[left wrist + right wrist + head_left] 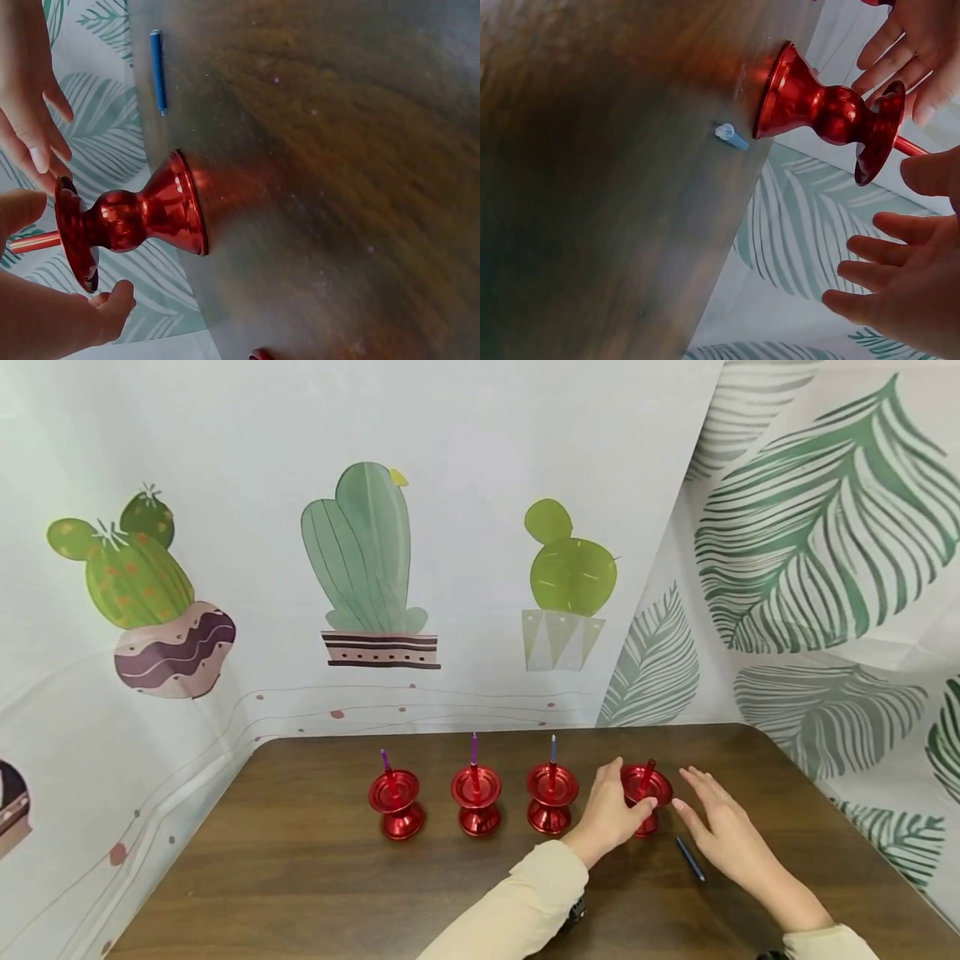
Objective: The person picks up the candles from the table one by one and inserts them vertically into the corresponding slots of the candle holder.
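A shiny red candle holder stands upright on the table, its thin red tube rising from the dish with no candle in it. On its left is my left hand, thumb in front of the dish and fingers behind, spread and straight; whether they touch the rim I cannot tell. My right hand hovers to the right of the holder, its fingers loosely extended and apart from it. Below that hand a blue candle lies on the table, also visible as a blue stick in the left wrist view.
Three more red holders stand in a row to the left: one with a short, tilted purple candle, one with a taller purple candle, one with a blue candle. The brown wooden table ends at a printed cloth behind.
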Tool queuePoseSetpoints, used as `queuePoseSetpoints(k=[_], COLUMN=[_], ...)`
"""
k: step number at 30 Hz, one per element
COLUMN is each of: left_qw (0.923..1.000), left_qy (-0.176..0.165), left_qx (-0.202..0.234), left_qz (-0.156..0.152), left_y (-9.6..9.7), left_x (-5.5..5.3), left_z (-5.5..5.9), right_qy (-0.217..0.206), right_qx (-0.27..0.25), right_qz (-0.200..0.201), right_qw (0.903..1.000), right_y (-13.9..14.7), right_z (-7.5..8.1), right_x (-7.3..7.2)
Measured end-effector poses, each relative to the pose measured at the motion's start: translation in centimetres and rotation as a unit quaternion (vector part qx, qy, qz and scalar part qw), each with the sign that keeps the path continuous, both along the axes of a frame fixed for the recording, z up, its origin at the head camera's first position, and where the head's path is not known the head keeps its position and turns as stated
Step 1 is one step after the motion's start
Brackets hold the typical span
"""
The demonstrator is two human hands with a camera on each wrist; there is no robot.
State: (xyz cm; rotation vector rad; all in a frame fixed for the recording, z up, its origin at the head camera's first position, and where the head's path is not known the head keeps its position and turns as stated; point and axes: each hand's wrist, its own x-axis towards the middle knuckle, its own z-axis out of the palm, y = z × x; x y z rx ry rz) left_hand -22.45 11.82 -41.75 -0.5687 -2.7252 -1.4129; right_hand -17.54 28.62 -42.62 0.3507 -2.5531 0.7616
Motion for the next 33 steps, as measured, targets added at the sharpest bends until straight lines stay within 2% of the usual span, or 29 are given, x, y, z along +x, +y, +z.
queuePoseSetpoints(k=[3, 8, 14, 21, 26, 31, 33], left_qw=[1.0, 0.9999, 0.9995, 0.999, 0.9985, 0.9981, 0.9979], left_qy=[-0.003, -0.014, -0.006, -0.008, -0.01, -0.008, -0.006], left_qx=[-0.002, -0.007, -0.026, -0.041, -0.052, -0.06, -0.063], left_qz=[0.001, -0.002, -0.018, -0.015, -0.015, -0.013, -0.013], left_y=[0.1, 0.0, -0.1, 0.1, 0.2, 0.2, 0.1], left_x=[-0.2, -0.3, -0.4, -0.4, -0.5, -0.5, -0.5], left_z=[0.0, -0.1, -0.1, -0.1, -0.2, -0.2, -0.2], right_qy=[-0.041, -0.107, -0.141, -0.164, -0.201, -0.25, -0.257], right_qx=[0.03, 0.075, 0.096, 0.111, 0.126, 0.142, 0.146], right_qz=[-0.014, -0.032, -0.033, -0.038, -0.038, -0.033, -0.03], right_qw=[0.9986, 0.9909, 0.9848, 0.9794, 0.9707, 0.9573, 0.955], right_y=[-0.1, -0.1, 0.0, 0.2, 0.2, 0.3, 0.3], right_z=[0.0, -0.4, -0.6, -1.0, -1.2, -1.3, -1.4], right_x=[0.0, 0.0, 0.3, 0.4, 0.3, 0.3, 0.4])
